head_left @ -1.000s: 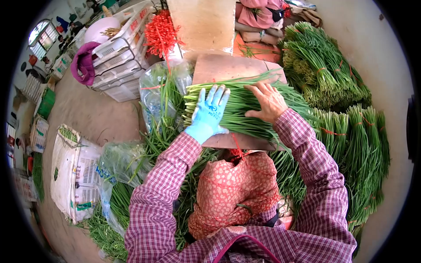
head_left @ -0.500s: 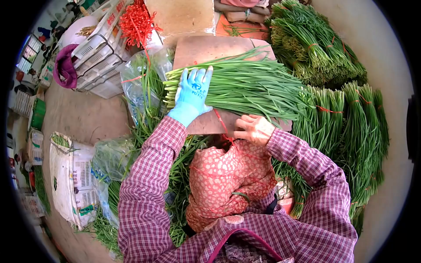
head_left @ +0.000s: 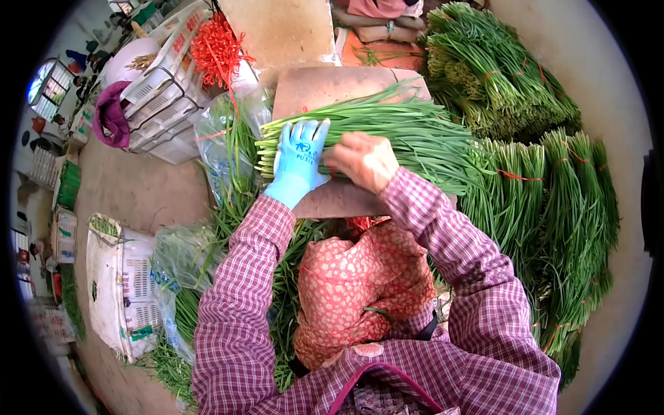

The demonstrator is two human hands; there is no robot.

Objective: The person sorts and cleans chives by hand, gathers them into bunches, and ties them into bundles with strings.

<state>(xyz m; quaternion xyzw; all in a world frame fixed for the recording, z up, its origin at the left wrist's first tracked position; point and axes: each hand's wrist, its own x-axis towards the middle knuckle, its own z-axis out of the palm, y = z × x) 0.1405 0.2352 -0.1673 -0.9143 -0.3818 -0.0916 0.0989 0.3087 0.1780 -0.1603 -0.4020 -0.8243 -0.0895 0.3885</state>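
A bunch of garlic chives [head_left: 401, 131] lies across a board [head_left: 325, 200], its pale cut ends to the left. My left hand [head_left: 301, 155], in a blue glove, is wrapped over the bunch near those ends and presses it to the board. Close beside it, my bare right hand [head_left: 366, 160] is at the front side of the bunch, slightly blurred. Its fingers are pinched together, with a bit of red tie [head_left: 331, 170] at the fingertips. Most of the tie is hidden.
Tied chive bundles [head_left: 498, 69] are stacked at the right. A cluster of red ties [head_left: 218, 48] hangs at upper left by white crates [head_left: 162, 104]. Loose chives and plastic bags [head_left: 183, 256] lie left of my lap, near a white sack-covered crate [head_left: 111, 297].
My right hand has moved up and left from below the board's front edge to the bunch beside my left hand. The left hand keeps its hold on the chives.
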